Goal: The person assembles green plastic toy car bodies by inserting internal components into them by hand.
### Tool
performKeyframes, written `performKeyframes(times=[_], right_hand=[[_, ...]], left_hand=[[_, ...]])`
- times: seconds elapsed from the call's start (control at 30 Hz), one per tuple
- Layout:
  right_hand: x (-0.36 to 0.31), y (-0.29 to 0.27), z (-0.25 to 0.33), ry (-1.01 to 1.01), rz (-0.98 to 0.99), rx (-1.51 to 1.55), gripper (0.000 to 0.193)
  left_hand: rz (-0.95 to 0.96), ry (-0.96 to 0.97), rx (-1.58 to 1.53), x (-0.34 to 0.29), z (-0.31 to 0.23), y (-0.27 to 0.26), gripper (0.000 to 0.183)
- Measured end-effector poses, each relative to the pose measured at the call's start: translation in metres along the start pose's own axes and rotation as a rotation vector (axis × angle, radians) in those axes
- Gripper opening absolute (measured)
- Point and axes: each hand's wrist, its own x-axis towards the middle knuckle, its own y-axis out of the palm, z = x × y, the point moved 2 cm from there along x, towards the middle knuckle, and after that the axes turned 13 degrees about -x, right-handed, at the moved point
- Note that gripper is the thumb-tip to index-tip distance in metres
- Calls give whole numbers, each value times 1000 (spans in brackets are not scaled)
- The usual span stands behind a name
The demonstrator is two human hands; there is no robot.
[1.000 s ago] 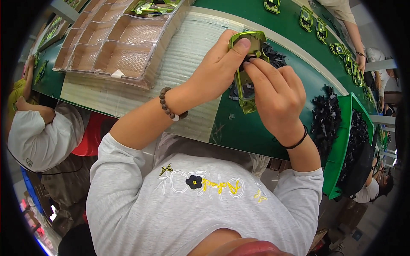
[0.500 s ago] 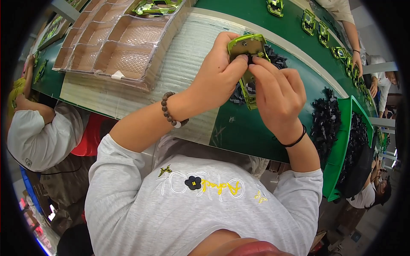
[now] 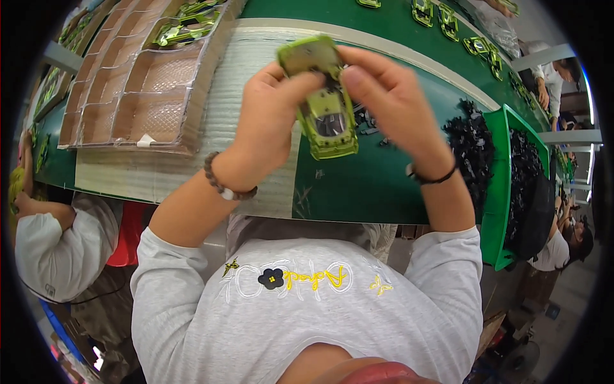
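Observation:
Above the table, a lime-green toy car body shell (image 3: 327, 147) is held up and tilted, its window openings showing. My left hand (image 3: 263, 118) is closed on the shell's left side, the thumb lying over its middle. From the other side my right hand (image 3: 400, 105), blurred by motion, grips the right edge between thumb and fingers. Something small and dark shows between the two thumbs, partly hidden by them. Below my right hand, small black plastic parts (image 3: 371, 121) lie on the green table.
At the left stands a compartment tray (image 3: 144, 136) with green shells in its far cells, beside a pale foam sheet (image 3: 240, 83). At right, a heap of black parts (image 3: 470, 144) lies against a green bin (image 3: 495, 198). Green shells (image 3: 448, 22) line the far belt; other people work around.
Both hands have moved left with the car shell, which has turned to show more of its lower half. The view has shifted slightly. My right fingers have moved to the shell's right edge.

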Motion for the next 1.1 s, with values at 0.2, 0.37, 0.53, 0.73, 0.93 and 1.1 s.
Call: performKeyframes(times=[0.2, 0.37, 0.53, 0.73, 0.93, 1.1], right_hand=[[9, -99, -44, 118, -129, -943, 14], [7, -96, -53, 278, 93, -893, 15], [1, -87, -51, 259, 129, -998, 20], [2, -80, -46, 286, 134, -796, 21], [3, -81, -46, 361, 267, -491, 28], [3, -78, -47, 366, 246, -320, 25]], left_hand=[[-248, -315, -601, 28, -7, -28, 22], [-162, -484, -653, 21, 4, -23, 25], [-129, -457, -306, 14, 1, -13, 25], [-143, -469, -253, 11, 5, -13, 30], [-108, -457, -223, 12, 6, -15, 27], [-53, -394, -137, 12, 4, -14, 22]])
